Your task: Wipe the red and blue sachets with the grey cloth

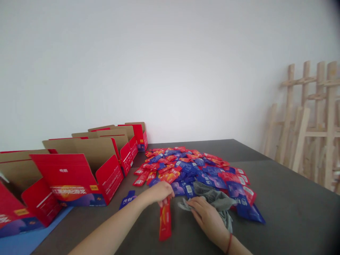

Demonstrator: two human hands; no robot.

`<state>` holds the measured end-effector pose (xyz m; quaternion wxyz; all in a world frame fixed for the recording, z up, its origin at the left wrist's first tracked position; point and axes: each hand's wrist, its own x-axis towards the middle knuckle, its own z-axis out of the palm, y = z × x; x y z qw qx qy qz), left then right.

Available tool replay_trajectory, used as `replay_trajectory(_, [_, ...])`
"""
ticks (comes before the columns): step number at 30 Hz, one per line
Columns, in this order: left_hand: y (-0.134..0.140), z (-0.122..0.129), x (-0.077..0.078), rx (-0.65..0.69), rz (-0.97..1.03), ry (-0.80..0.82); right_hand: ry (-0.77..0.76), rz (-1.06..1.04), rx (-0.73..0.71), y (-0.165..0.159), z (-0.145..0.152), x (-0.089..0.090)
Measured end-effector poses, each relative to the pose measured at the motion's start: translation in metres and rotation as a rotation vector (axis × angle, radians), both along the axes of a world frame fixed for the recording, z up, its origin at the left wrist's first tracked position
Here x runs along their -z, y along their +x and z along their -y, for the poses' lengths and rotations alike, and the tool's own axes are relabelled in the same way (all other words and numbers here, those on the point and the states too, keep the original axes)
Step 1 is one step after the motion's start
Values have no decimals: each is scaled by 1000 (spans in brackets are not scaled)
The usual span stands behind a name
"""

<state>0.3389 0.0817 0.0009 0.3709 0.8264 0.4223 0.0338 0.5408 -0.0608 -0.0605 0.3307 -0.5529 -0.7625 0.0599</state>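
My left hand [162, 193] is closed on the upper end of a red pouch [165, 221], which hangs down from the fingers over the dark tabletop. A grey cloth [215, 198] lies bunched at the front of the pouch pile, and my right hand [205, 214] is closed on its left edge. Behind both hands spreads a heap of red and blue pouches [186, 170]. To the left of my left forearm lies a single blue pouch [128, 199], partly hidden by the arm.
Open red cardboard boxes [77, 180] stand in a row along the table's left side. Under the nearest ones shows a blue sheet [53, 230]. The dark table [281, 209] reaches to the right, where wooden easels [313, 134] lean near the white wall.
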Motion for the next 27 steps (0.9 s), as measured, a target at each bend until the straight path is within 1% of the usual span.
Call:
replay_trajectory(2, [15,-1,2,36,-31,-35,6,-35,1,1,1,0])
replay_trajectory(3, [19,-2,1,49,-39,-26,9,-47,2,2,1,1])
replay_trajectory(5, [18,-2,-3,56,-47,48,13,-61,6,3,1,0])
replay_trajectory(7, [6,-1,-5,47,-61,157,7,-54,2,4,1,-4])
replay_trajectory(9, [-10,2,-4,42,-98,238,0,-31,-19,2,4,-10])
replay_trajectory(11, [-23,7,2,47,-143,266,13,6,-69,-4,6,-16])
replay_trajectory(13, [-29,14,11,50,-166,271,45,84,-145,-17,4,-17])
replay_trajectory(15, [-25,19,20,51,-162,279,71,222,-213,-32,-4,-12])
replay_trajectory(16, [-21,20,23,52,-157,282,75,300,-222,-40,-10,-8])
replay_trajectory(17, [-16,21,26,55,-151,285,67,369,-211,-48,-17,-4])
replay_trajectory(18, [-11,20,28,58,-146,285,49,412,-156,-53,-25,0])
replay_trajectory(21, [-1,16,30,67,-140,280,29,436,-85,-62,-40,8])
replay_trajectory(24, [0,11,30,79,-145,254,44,445,-144,-61,-37,11])
replay_trajectory(27, [-3,7,27,113,-169,171,68,445,-225,-55,-28,15])
